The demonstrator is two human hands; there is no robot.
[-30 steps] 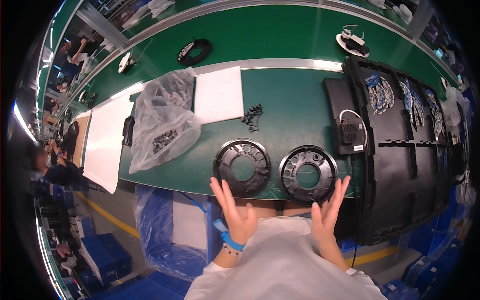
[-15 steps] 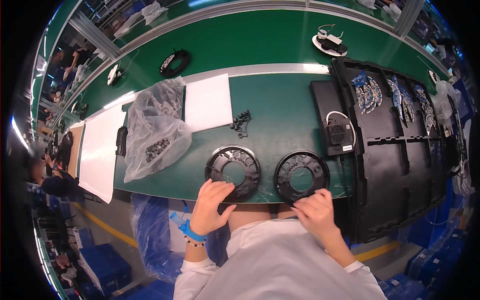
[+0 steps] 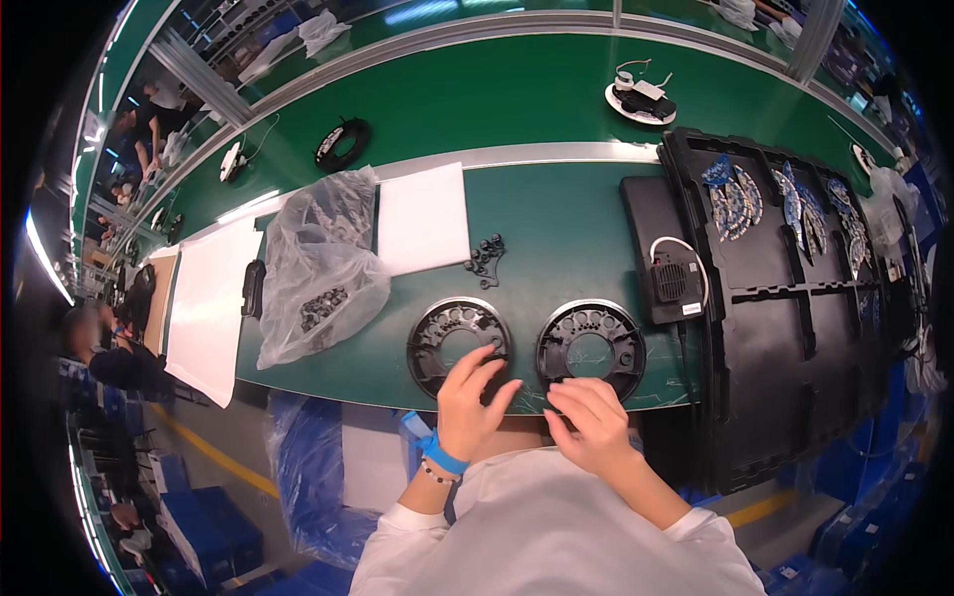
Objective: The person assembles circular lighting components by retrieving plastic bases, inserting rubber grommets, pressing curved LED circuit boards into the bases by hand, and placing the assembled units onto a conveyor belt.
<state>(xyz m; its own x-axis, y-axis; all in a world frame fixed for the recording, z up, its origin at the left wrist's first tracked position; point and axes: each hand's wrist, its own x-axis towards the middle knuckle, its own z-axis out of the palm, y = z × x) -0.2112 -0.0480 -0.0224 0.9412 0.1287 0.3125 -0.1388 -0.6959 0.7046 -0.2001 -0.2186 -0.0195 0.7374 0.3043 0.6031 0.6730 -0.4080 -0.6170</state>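
Two black ring-shaped plastic housings, a left one (image 3: 429, 360) and a right one (image 3: 627, 360), lie side by side at the near edge of the green table. Small holes and round recesses show on their faces. My left hand (image 3: 471, 409), a blue band at its wrist, is over the near right rim of the left housing, fingers spread and thumb apart. Over the near rim of the right housing is my right hand (image 3: 593, 425), fingers loosely bent, a gap between thumb and forefinger. Neither hand visibly holds anything; contact with the rims is unclear.
Small black parts (image 3: 485, 260) lie beyond the housings. Left of them are a white foam sheet (image 3: 425, 221) and a clear bag (image 3: 323, 253) of black parts. A black device (image 3: 676, 280) and partitioned black tray (image 3: 760, 328) stand right. A white disc assembly (image 3: 641, 102) sits on the far belt.
My hands have come closer together, the left moving right and the right moving left. The housings' holes and recesses show differently now. Items on the far belt have shifted slightly left.
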